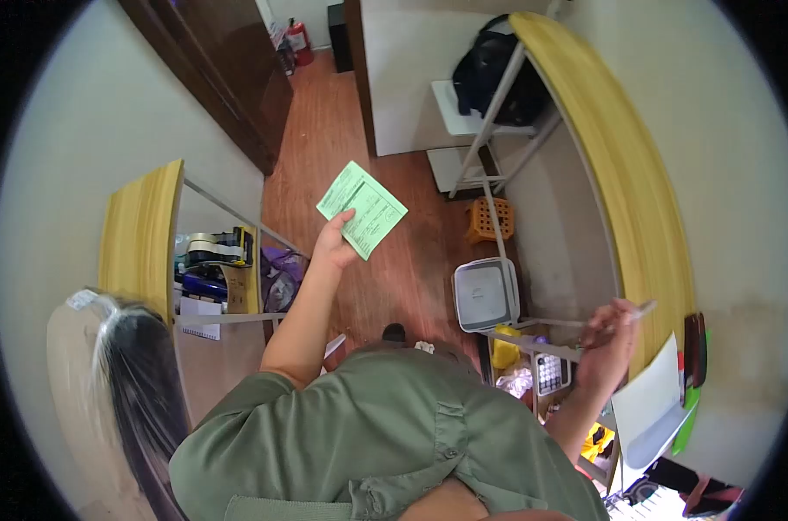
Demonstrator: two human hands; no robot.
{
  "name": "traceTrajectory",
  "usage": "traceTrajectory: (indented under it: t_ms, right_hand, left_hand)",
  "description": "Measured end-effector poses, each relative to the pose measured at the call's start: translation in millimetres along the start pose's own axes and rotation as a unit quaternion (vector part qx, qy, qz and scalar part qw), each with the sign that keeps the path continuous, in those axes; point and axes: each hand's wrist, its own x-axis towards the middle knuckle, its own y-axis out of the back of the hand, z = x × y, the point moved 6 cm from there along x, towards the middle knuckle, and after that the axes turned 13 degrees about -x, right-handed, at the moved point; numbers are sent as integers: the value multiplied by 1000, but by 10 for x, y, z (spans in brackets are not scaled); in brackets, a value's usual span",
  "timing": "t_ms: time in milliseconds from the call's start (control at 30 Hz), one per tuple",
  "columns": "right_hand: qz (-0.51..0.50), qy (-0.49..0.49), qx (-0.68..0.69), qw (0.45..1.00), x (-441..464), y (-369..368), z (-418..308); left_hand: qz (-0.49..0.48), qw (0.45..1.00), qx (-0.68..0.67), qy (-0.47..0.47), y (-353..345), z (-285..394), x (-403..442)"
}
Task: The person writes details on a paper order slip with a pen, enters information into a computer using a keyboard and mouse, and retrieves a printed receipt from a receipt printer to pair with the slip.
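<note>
My left hand (336, 243) pinches a green printed form (372, 217) by its lower left edge, thumb on top, out over the floor. The form is a small sheet with dark print and handwriting-like marks. On the other side, my right hand (606, 346) is closed near the edge of the wooden desk top (650, 226). A thin pale object (644, 309) sticks out from its fingertips; blur hides its kind. Just below that hand lie white papers (650, 399) on the desk.
At left stands a wooden-topped shelf (138, 234) with a tape dispenser (216, 247) and a spiral notepad (201, 321). Under the right desk are a grey bin (485, 295), an orange basket (491, 220) and a calculator (551, 373). A black backpack (498, 74) and a dark door (220, 69) stand farther off.
</note>
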Motion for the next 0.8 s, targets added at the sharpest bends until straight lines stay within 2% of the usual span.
traceTrajectory:
  t_ms: [33, 100, 133, 233, 300, 367, 400, 433, 467, 533, 567, 633, 667, 700, 733, 767, 800]
  right_hand:
    - [25, 16, -4, 1000, 124, -77, -57]
    - [80, 80, -184, 976, 473, 52, -161]
    - [139, 104, -274, 946, 648, 50, -264]
    - [109, 83, -262, 955, 1236, 14, -144]
    - [36, 75, -244, 966, 1533, -507, 14]
    - [66, 29, -264, 962, 1863, -914, 250]
    - [113, 37, -360, 925, 2083, -958, 188]
    - [170, 123, -442, 872, 2374, -869, 147]
    - [230, 206, -513, 801, 2654, -694, 85]
    - [274, 83, -714, 639, 3163, -192, 151]
    - [287, 74, -713, 635, 3375, 59, 192]
    - [181, -118, -829, 515, 3634, 545, 500]
    - [194, -129, -830, 506, 3589, 633, 461]
    - [214, -177, -841, 465, 3537, 709, 431]
    - [232, -222, -847, 423, 3479, 799, 422]
    - [252, -198, -851, 416, 3390, 1243, 511]
    - [268, -174, -856, 407, 3318, 1510, 579]
  left_hand:
    - [12, 1000, 10, -6, -12, 203, 133]
    - [0, 1000, 21, -12, -126, 442, 363]
    - [-1, 999, 34, -23, -169, 609, 534]
    - [-18, 997, 49, -64, -495, 1024, 1007]
    - [25, 990, 100, -96, -647, 1313, 1310]
    - [35, 988, 103, -106, -668, 1669, 1650]
    - [69, 966, 180, -170, -716, 1877, 1741]
    - [105, 933, 257, -228, -805, 2091, 1818]
    - [125, 918, 271, -262, -698, 2347, 1983]
    - [182, 879, 328, -296, -372, 2895, 2319]
    - [176, 886, 313, -293, -116, 3180, 2552]
    - [244, 886, 295, -262, -62, 3507, 2660]
    - [258, 876, 293, -283, 20, 3709, 2749]
    - [298, 863, 311, -264, 216, 3993, 2891]
    - [268, 887, 288, -243, 610, 4357, 3169]
    - [259, 897, 276, -231, 543, 4462, 3192]
    - [299, 876, 275, -262, 455, 4595, 3212]
